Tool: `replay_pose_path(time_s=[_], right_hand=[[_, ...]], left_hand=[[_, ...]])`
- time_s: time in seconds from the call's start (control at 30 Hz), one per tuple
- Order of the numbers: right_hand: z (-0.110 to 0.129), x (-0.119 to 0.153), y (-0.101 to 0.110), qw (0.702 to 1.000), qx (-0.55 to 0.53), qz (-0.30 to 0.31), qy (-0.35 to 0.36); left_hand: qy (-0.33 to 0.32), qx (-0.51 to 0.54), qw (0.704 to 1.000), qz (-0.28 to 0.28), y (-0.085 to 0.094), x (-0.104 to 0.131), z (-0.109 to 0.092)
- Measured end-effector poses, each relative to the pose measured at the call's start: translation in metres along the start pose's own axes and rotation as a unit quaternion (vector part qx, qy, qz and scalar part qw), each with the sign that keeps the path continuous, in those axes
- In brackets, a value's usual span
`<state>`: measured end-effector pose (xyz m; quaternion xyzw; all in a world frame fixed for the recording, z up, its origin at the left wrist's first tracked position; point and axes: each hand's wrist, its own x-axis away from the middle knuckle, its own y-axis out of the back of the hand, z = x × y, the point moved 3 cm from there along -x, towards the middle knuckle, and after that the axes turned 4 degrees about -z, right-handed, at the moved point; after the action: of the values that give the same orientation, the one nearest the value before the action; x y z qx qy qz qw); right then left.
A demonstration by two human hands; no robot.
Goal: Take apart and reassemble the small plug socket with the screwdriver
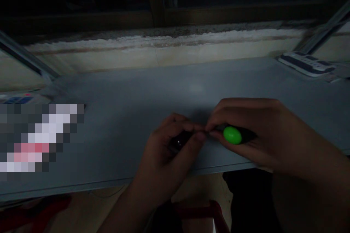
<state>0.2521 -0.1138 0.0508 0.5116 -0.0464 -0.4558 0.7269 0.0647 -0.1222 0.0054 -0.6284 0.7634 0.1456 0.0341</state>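
Above the front part of the grey tabletop, my hands meet at their fingertips. My left hand point(169, 153) is closed, its thumb and fingers curled around a dark, glossy rounded object point(179, 141). In my right hand point(254, 131), a bright green, smooth oval piece point(232, 135) lies between the curled fingers and thumb, with a dark part behind it that is mostly in shadow. Where the fingertips touch, a thin dark piece seems pinched, but it is too small and dim to name.
The grey table point(123, 91) runs along a tiled wall below a dark window. A white and grey flat device point(306, 63) lies at the back right. On the left are another pale device point(24, 98) and a pixelated patch. A red stool point(197, 211) shows below the table edge.
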Motion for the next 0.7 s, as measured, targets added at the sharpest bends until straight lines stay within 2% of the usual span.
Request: replay_pose_path(time_s=[0.07,0.17,0.3,0.47,0.6,0.7], right_hand=[[-0.009,-0.001,-0.002,0.997,0.056,-0.003,-0.049],[-0.026,-0.002,-0.008,0.981,0.138,0.025,-0.136],[-0.044,-0.001,-0.018,0.961,0.176,0.060,-0.203],[-0.051,-0.001,-0.011,0.944,0.213,-0.046,-0.246],[-0.040,-0.002,0.000,0.938,0.195,-0.125,-0.258],[-0.029,0.005,0.014,0.927,0.188,-0.197,-0.260]], left_hand=[[0.001,-0.020,0.999,-0.036,0.002,0.000,0.002],[0.014,-0.044,0.996,-0.081,0.006,0.001,0.007],[0.035,-0.057,0.991,-0.116,0.008,0.002,0.011],[0.031,-0.015,0.993,-0.113,0.005,0.000,0.011],[0.013,-0.023,0.990,-0.136,0.005,0.000,0.016],[0.000,0.012,0.991,-0.131,0.004,0.000,0.017]])
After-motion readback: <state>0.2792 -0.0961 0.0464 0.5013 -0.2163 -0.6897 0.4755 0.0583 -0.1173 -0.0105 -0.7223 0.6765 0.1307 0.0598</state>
